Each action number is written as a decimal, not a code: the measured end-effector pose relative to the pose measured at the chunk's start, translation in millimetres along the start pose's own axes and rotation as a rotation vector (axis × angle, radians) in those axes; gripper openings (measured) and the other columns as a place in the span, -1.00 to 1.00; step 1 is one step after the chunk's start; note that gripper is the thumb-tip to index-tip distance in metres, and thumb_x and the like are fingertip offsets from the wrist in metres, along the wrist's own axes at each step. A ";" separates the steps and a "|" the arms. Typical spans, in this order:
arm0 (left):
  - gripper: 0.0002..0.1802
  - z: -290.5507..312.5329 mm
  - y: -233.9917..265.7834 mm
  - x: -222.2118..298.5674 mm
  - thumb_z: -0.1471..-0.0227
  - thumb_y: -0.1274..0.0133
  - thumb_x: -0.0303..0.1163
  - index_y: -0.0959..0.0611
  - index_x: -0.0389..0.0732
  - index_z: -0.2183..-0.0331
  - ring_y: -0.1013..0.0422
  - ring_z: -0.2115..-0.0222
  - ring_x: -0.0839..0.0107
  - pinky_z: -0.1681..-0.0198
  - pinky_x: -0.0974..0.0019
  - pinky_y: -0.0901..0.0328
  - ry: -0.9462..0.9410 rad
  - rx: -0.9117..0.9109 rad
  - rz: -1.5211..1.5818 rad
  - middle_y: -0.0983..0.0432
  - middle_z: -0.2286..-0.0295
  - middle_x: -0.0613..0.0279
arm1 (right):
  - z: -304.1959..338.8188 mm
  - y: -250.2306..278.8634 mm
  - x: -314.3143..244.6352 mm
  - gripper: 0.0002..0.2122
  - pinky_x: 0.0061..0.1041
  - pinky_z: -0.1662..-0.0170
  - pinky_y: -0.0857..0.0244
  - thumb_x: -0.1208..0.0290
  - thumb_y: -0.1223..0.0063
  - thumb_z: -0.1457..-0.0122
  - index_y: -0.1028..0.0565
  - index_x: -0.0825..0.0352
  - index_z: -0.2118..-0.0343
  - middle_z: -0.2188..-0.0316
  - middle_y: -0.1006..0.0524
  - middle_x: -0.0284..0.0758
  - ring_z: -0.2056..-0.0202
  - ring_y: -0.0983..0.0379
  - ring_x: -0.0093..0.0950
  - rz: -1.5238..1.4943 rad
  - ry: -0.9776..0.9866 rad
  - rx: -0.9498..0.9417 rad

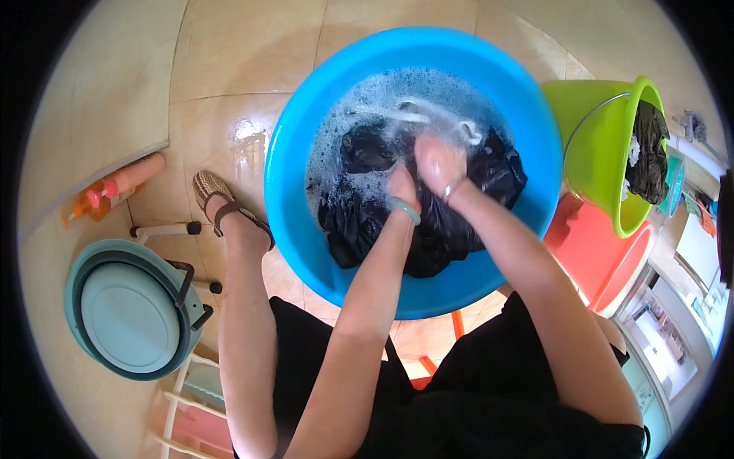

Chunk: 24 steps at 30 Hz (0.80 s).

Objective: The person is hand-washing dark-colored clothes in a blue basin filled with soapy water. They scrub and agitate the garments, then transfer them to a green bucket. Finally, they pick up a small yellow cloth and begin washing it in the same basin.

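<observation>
Some black cloth [437, 233] around the fingers [430, 151]

Beige tiled flr [245, 46] w/ bright glare [248, 128]

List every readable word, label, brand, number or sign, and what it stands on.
Nothing is legible.
Pink bottle, orange bottle: any print is too small to read.
Colourful items near the right edge: too small and blurred.
Blue basin, green bucket: no lettering shows.

basin [294, 153]: blue | cloth [440, 237]: black | bucket [592, 118]: lime green | sandal [209, 184]: brown, woven-patterned
</observation>
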<state>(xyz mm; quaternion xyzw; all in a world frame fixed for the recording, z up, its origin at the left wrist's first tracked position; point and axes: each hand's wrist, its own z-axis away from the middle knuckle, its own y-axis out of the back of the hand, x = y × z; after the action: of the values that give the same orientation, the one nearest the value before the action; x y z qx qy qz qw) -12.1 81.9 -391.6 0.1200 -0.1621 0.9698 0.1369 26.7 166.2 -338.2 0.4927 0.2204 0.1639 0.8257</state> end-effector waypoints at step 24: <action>-0.69 252.7 -25.4 97.3 0.18 -0.04 -0.42 -0.57 -0.38 0.31 -0.40 0.40 0.59 0.27 0.52 -0.29 -0.137 -0.795 -0.086 -0.52 0.42 0.34 | 60.6 35.4 36.8 -0.43 -0.49 -0.22 -0.10 0.07 0.09 -0.33 -0.12 0.16 -0.33 -0.21 -0.27 -0.34 -0.16 -0.22 -0.53 -1.738 0.036 -0.042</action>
<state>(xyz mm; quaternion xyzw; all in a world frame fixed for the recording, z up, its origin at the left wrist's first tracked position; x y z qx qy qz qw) -47.6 39.3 -125.3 0.1287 -0.5281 0.8148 0.2018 87.8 155.5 -289.0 0.1319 0.5287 -0.5129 0.6634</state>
